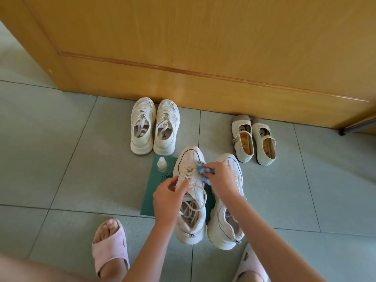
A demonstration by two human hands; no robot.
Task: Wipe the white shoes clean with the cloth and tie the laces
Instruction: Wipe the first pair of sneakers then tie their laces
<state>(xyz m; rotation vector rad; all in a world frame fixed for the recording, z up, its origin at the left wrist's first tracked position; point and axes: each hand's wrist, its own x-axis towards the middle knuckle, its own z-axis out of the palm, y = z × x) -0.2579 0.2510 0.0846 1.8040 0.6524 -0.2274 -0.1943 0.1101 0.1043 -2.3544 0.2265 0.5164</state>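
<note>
Right hand (220,178): fingers (211,165) grasping blue cloth (203,169), pressed on white shoe (190,192) beside its laces (189,174). Left hand (168,197): fingers curled on the same shoe at the lace area. Second white shoe (227,210) just beside, on the right. Green mat (154,196) under the shoe, tiled floor (81,159), wooden door (203,47) behind.
</note>
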